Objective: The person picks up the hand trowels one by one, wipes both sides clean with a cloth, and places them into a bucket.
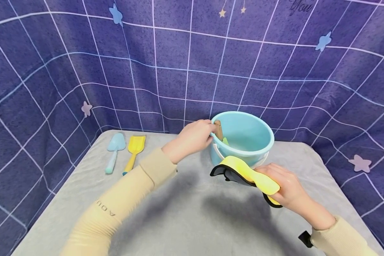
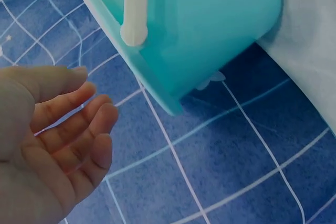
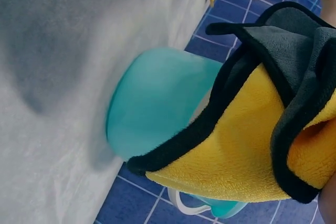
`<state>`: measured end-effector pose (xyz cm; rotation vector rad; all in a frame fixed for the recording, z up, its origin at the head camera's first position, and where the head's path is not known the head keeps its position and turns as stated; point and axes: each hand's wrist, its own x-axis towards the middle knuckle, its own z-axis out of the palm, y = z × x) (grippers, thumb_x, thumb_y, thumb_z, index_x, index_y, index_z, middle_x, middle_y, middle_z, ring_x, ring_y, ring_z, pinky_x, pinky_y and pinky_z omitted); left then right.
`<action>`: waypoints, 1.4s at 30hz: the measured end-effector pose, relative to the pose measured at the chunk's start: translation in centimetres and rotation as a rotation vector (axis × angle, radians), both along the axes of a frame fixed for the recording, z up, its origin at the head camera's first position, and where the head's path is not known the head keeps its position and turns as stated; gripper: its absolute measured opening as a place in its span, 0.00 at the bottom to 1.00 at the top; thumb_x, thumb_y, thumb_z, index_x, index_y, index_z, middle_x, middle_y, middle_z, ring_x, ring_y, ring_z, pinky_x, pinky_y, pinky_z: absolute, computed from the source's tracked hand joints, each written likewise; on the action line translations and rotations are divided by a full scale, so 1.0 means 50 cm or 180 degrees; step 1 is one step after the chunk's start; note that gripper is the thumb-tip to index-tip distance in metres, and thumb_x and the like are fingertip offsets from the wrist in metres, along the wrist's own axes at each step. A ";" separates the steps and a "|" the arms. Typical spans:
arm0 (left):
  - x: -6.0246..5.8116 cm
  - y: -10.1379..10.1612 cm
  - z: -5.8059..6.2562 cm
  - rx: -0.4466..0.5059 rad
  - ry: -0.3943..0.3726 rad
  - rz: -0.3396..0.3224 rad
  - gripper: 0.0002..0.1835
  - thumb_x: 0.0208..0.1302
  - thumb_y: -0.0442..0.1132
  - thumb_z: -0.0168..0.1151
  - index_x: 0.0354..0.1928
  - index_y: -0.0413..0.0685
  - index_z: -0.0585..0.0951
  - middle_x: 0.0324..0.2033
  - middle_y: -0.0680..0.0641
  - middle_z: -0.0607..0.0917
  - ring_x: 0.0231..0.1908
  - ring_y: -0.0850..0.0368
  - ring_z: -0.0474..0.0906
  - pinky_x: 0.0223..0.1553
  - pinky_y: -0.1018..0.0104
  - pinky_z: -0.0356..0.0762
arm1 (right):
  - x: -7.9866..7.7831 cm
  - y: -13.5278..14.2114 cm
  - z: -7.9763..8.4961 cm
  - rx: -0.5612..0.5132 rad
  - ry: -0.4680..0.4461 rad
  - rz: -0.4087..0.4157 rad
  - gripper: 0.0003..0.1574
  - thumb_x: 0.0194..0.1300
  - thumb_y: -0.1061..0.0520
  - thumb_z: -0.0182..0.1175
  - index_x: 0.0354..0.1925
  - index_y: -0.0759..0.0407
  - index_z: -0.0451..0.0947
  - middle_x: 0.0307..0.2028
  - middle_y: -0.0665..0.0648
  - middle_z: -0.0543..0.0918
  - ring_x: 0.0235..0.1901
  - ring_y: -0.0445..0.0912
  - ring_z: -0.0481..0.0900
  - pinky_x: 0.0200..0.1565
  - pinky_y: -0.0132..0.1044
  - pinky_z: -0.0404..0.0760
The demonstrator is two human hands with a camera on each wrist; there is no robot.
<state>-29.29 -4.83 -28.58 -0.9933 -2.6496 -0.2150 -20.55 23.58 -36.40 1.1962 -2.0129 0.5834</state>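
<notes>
A light blue bucket (image 1: 243,129) with a white handle (image 2: 135,9) stands at the back of the table, right of centre. My left hand (image 1: 195,137) is at the bucket's left rim in the head view. The left wrist view shows this hand (image 2: 63,135) with loosely bent fingers, apart from the rim and holding nothing. In front of the bucket my right hand (image 1: 286,185) grips a yellow and grey towel (image 1: 240,167) with black edging. That towel (image 3: 236,140) hangs in folds and covers part of the bucket in the right wrist view.
Inside the bucket are a brown object (image 1: 218,131) and a small green piece (image 1: 225,141), both partly hidden. A blue toy shovel (image 1: 116,144) and a yellow toy shovel (image 1: 136,146) lie at the table's left. Behind the grey-covered table (image 1: 192,220) hangs a purple curtain (image 1: 179,71).
</notes>
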 end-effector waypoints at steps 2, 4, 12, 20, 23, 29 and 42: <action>0.010 -0.018 -0.002 0.0049 0.0168 0.0054 0.08 0.59 0.36 0.59 0.40 0.50 0.83 0.36 0.50 0.81 0.39 0.52 0.78 0.39 0.60 0.76 | 0.001 0.000 0.001 -0.0033 0.0023 0.0022 0.23 0.69 0.44 0.48 0.40 0.59 0.82 0.36 0.50 0.83 0.34 0.43 0.78 0.42 0.30 0.71; 0.019 -0.035 -0.006 0.0109 0.0294 0.0083 0.08 0.59 0.36 0.60 0.40 0.47 0.83 0.36 0.49 0.82 0.40 0.51 0.78 0.42 0.59 0.76 | 0.002 0.001 0.001 -0.0047 0.0036 0.0016 0.23 0.69 0.44 0.48 0.40 0.58 0.82 0.36 0.49 0.83 0.33 0.42 0.77 0.40 0.31 0.71; 0.046 -0.104 -0.041 0.0247 0.0544 0.0208 0.08 0.59 0.35 0.58 0.40 0.43 0.82 0.36 0.47 0.82 0.41 0.49 0.77 0.43 0.56 0.74 | 0.007 0.001 0.005 -0.0056 0.0052 0.0052 0.22 0.69 0.45 0.48 0.41 0.59 0.82 0.36 0.50 0.83 0.33 0.41 0.77 0.40 0.31 0.71; 0.069 -0.170 -0.096 0.0347 0.0636 0.0405 0.10 0.58 0.35 0.60 0.42 0.42 0.81 0.38 0.46 0.81 0.41 0.48 0.75 0.42 0.53 0.71 | 0.008 -0.001 0.003 -0.0080 0.0088 0.0149 0.21 0.69 0.46 0.49 0.41 0.59 0.82 0.37 0.50 0.83 0.34 0.42 0.78 0.41 0.33 0.72; 0.071 -0.197 -0.116 0.0379 0.0623 0.0532 0.12 0.57 0.35 0.61 0.44 0.42 0.80 0.39 0.45 0.81 0.44 0.46 0.76 0.42 0.51 0.70 | 0.008 -0.001 0.000 -0.0088 0.0102 0.0133 0.21 0.69 0.46 0.49 0.41 0.59 0.82 0.37 0.50 0.83 0.34 0.42 0.78 0.41 0.33 0.72; 0.057 -0.257 -0.165 0.0450 0.0593 0.0783 0.17 0.57 0.36 0.61 0.50 0.41 0.76 0.44 0.42 0.79 0.47 0.44 0.75 0.43 0.49 0.70 | 0.008 -0.001 -0.002 -0.0108 0.0113 0.0160 0.21 0.69 0.46 0.50 0.41 0.59 0.82 0.37 0.51 0.83 0.35 0.44 0.79 0.45 0.32 0.72; 0.049 -0.374 -0.269 0.0457 0.0232 0.1335 0.19 0.53 0.36 0.62 0.48 0.36 0.75 0.41 0.37 0.76 0.43 0.38 0.72 0.41 0.45 0.68 | 0.015 0.000 -0.005 -0.0209 0.0042 0.0187 0.20 0.69 0.47 0.50 0.40 0.59 0.82 0.36 0.52 0.83 0.36 0.44 0.78 0.49 0.29 0.69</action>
